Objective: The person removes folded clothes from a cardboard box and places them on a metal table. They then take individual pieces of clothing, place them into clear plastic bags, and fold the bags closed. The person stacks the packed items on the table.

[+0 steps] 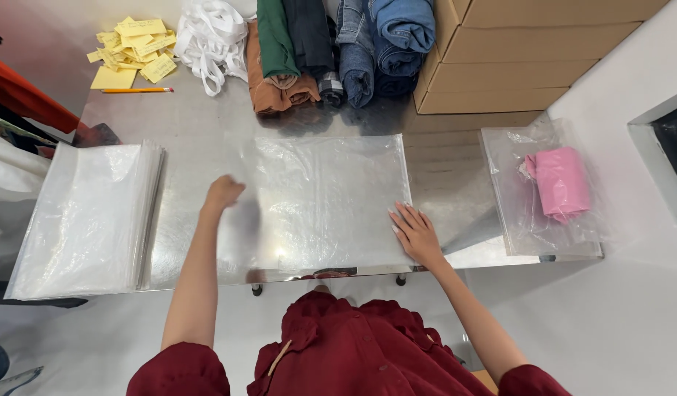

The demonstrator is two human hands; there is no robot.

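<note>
A clear plastic bag (325, 198) lies flat in the middle of a shiny metal table (199, 121). My right hand (415, 235) rests on the bag's near right corner, fingers spread and pressing it down. My left hand (222, 194) hovers at the bag's left edge with fingers curled in; it is blurred and I see nothing in it. A thick stack of clear plastic bags (89, 216) lies just left of my left hand.
Folded clothes, brown, green, dark and denim (338, 51), line the table's far side beside white straps (210, 40). Yellow paper slips (133, 51) and a pencil (136, 90) lie far left. Cardboard boxes (514, 55) stand far right. A bagged pink garment (562, 183) sits at the right.
</note>
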